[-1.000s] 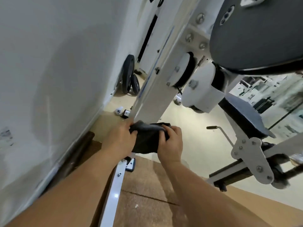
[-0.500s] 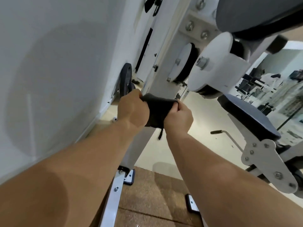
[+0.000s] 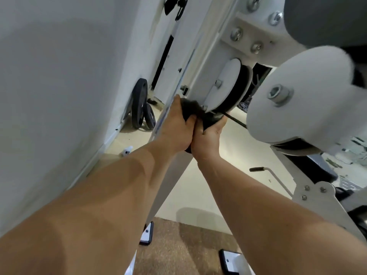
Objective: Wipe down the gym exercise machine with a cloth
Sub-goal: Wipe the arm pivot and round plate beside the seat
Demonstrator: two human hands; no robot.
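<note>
Dark cloth (image 3: 190, 110) sat bunched against the white slanted upright (image 3: 200, 62) of the gym machine, right at the lower rim of a white pulley wheel (image 3: 224, 86). I noted it pressed onto the upright, with most of it hidden between the two hands.

Left hand (image 3: 175, 126): fingers curled round the cloth's left side, back of the hand toward the camera. Right hand (image 3: 206, 138): gripped the cloth's right side from below, fingertips lost in the dark folds. The two hands touched each other just under the cloth.

A thin black cable (image 3: 237, 121) came off the pulley wheel just beside the right hand. It ran right and went behind a large white pivot cover (image 3: 309, 108) with a hex bolt (image 3: 278, 94) in it. Above the wheel I logged a bolted plate (image 3: 248, 26) on the frame, and a grey pad (image 3: 327, 18) in the top right corner.

Left of the upright, two black weight plates (image 3: 141, 105) stood on the pale floor (image 3: 228, 165), leaning near the white wall (image 3: 59, 76). A small white object (image 3: 127, 151) lay on the floor by the wall's foot; I could not tell what it was.

Lower right: a lever with a dark grip (image 3: 257, 168), and a dark seat pad (image 3: 315, 167) beyond it. A brown mat (image 3: 178, 253) lay under the machine's feet at the bottom edge.
</note>
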